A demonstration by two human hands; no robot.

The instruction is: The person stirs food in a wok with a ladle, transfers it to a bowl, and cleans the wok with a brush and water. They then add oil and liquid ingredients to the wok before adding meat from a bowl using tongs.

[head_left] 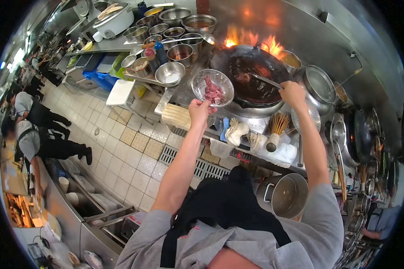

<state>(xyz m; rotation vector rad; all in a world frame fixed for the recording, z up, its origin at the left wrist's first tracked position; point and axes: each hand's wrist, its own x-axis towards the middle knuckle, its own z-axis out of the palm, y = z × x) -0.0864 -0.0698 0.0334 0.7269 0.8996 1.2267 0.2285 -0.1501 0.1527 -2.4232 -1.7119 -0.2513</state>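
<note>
My left hand (199, 112) is closed on the near rim of a metal bowl (195, 85), tilted beside the wok. Pieces of raw red meat (213, 91) lie in it. My right hand (293, 95) grips the handle of a ladle (269, 81) that reaches into the big dark wok (229, 60). The ladle's head sits among dark liquid and some reddish food and is hard to make out. Flames (256, 41) rise behind the wok's far rim.
Several metal bowls (169, 74) and a blue bottle (160, 52) crowd the counter at left. A bamboo brush (277, 127) and folded cloths (236, 132) lie along the stove's front edge. A large pot (290, 196) stands below at right. Co-workers (36, 107) are at far left.
</note>
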